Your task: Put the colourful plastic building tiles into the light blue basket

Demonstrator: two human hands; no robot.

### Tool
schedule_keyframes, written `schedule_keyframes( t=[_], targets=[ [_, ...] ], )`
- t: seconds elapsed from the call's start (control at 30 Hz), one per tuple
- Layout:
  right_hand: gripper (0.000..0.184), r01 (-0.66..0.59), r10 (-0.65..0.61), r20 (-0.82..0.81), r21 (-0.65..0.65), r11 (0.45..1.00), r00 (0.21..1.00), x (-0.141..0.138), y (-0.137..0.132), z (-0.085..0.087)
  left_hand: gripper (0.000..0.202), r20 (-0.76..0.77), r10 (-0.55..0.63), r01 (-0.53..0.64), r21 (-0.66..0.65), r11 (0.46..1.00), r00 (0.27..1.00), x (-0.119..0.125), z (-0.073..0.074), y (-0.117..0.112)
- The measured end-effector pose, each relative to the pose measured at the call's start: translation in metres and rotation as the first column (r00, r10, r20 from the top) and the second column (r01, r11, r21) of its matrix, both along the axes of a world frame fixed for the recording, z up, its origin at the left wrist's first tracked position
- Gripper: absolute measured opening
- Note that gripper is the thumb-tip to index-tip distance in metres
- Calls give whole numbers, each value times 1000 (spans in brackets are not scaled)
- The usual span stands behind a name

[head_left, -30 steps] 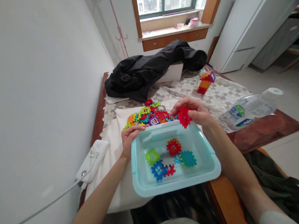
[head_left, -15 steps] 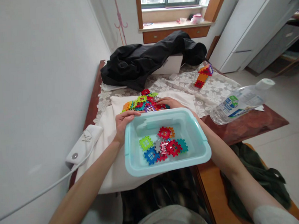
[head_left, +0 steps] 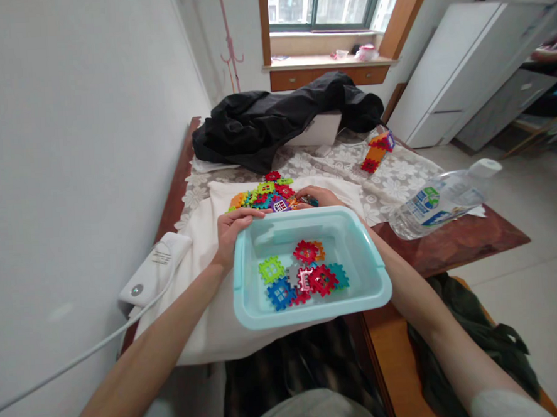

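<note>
A light-blue plastic basin (head_left: 261,319) is tilted toward me at the table's near edge. My left hand (head_left: 233,233) grips its far left rim, fingers along the top. Inside lie several toothed plastic building pieces: a lime one (head_left: 271,270), a blue window piece (head_left: 280,294), a red one (head_left: 323,280) and a teal one (head_left: 339,275), among others. Behind the basin, my right hand (head_left: 322,196) is curled around building pieces at the right end of a colourful pile (head_left: 265,190); the basin partly hides it. A purple window piece (head_left: 279,204) lies in the pile.
A clear bottle (head_left: 441,201) stands at the right. An assembled orange-red structure (head_left: 377,152) stands farther back. Black fabric (head_left: 273,117) covers part of a white box (head_left: 323,130). A white power strip (head_left: 156,269) with a cable lies left, by the wall.
My right hand has shifted slightly right on the pile, uncovering orange pieces. The grey piece near its fingertips no longer shows. My left hand and the basin stay nearly the same; the view has tilted up slightly.
</note>
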State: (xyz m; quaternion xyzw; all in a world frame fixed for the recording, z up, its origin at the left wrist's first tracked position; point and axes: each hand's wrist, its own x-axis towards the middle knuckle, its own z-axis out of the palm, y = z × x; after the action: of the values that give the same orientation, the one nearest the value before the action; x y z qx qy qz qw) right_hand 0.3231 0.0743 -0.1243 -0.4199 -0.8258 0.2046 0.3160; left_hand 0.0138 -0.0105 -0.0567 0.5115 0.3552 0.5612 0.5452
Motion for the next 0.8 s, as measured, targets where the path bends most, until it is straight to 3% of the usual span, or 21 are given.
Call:
schedule_keyframes(
  t=[0.13,0.27,0.33,0.53,0.8],
  targets=[
    [38,28,-27,-51,24,999,998,-2,-2,2,21,5,-3,3,-6,1000,1000,0,0,0],
    [71,-61,61,-3,47,997,998,3,0,-3,21,10,2,-2,3,1000,1000,1,-2,1],
    [77,-81,80,49,25,996,996,6,1,-6,21,4,4,-4,7,1000,1000,1,-2,0],
    [44,56,-50,-98,63,996,994,3,3,-2,21,7,3,-3,1,1000,1000,0,-4,1],
    [30,-32,46,-103,128,991,994,10,10,4,18,17,-15,15,7,1000,1000,0,-5,0]
  ],
)
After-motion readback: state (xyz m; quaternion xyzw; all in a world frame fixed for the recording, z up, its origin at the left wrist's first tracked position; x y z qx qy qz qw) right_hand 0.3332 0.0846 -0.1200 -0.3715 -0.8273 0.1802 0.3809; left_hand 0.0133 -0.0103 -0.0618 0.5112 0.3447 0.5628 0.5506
